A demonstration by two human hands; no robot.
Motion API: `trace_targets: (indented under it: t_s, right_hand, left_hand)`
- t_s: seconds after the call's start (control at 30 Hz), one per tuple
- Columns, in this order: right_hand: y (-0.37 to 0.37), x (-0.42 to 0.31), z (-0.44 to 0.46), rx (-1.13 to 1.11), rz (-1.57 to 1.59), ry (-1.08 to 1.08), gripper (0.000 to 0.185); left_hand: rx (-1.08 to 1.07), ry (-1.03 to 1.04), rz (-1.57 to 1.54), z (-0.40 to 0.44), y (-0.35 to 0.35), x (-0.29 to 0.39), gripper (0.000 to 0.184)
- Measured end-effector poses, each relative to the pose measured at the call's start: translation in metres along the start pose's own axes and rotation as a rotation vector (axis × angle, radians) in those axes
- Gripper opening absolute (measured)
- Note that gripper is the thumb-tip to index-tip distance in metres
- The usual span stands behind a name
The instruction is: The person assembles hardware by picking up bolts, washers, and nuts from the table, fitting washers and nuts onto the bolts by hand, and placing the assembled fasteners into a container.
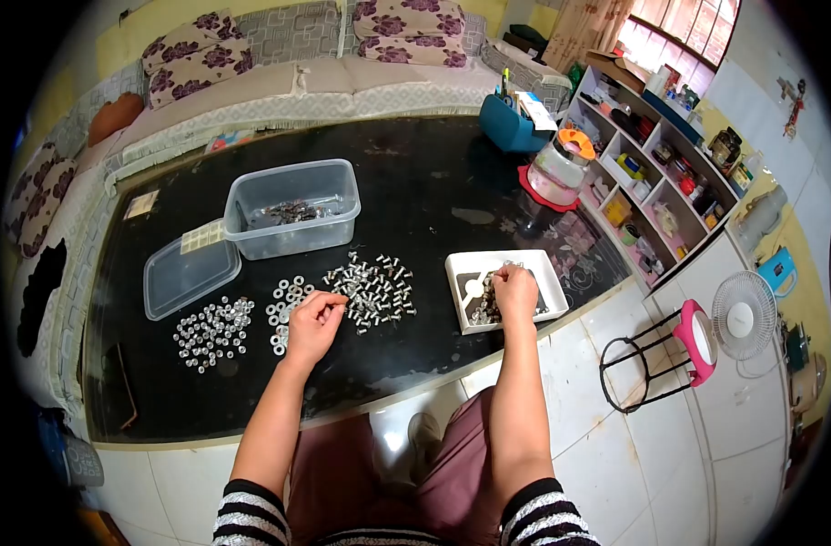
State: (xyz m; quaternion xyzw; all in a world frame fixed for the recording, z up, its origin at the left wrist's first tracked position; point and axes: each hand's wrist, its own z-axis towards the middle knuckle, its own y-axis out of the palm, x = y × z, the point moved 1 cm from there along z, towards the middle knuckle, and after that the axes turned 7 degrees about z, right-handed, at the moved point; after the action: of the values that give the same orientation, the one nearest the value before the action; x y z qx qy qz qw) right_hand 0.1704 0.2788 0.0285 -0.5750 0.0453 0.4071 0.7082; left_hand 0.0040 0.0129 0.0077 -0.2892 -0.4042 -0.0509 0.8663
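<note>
My left hand (314, 328) is over the black table, its fingers drawn together in a pinch between the washers (279, 314) and the pile of screws (370, 289). Whatever may be between those fingertips is too small to make out. Inside the shallow white box (554, 283), my right hand (515, 291) has its fingers curled together above small metal parts (484, 308); its fingertips are partly hidden. Left of the washers lies a spread of nuts (212, 332).
A clear plastic tub (292, 238) with dark small parts inside stands behind the piles, its lid (192, 278) beside it. Toward the back right are a teal container (511, 126) and a jar (561, 168). A stool (697, 343) stands on the right.
</note>
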Motion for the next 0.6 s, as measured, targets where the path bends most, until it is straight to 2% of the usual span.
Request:
trace_targets:
  t_s: [0.37, 0.43, 0.47, 0.5, 0.57, 0.6]
  right_hand:
    - [0.004, -0.007, 0.004, -0.088, -0.057, 0.061, 0.012]
    - [0.003, -0.012, 0.002, 0.07, -0.07, -0.067, 0.013]
    - [0.002, -0.014, 0.001, 0.178, 0.026, -0.186, 0.011]
    - [0.0, -0.022, -0.002, 0.175, 0.029, -0.192, 0.011]
    - [-0.007, -0.052, -0.016, 0.105, 0.438, -0.261, 0.007]
    - [-0.007, -0.069, -0.03, 0.069, 0.529, -0.291, 0.005]
  left_hand:
    - [-0.009, 0.006, 0.0, -0.001, -0.001, 0.001, 0.008]
    - [-0.009, 0.0, -0.006, -0.001, -0.001, -0.001, 0.008]
    - [-0.005, -0.002, -0.002, -0.001, -0.001, -0.001, 0.008]
    - [-0.005, 0.001, -0.02, -0.001, -0.001, 0.0, 0.009]
    - [0.003, 0.012, -0.056, -0.001, 0.0, -0.001, 0.01]
    - [-0.02, -0.003, -0.09, -0.001, 0.001, -0.001, 0.011]
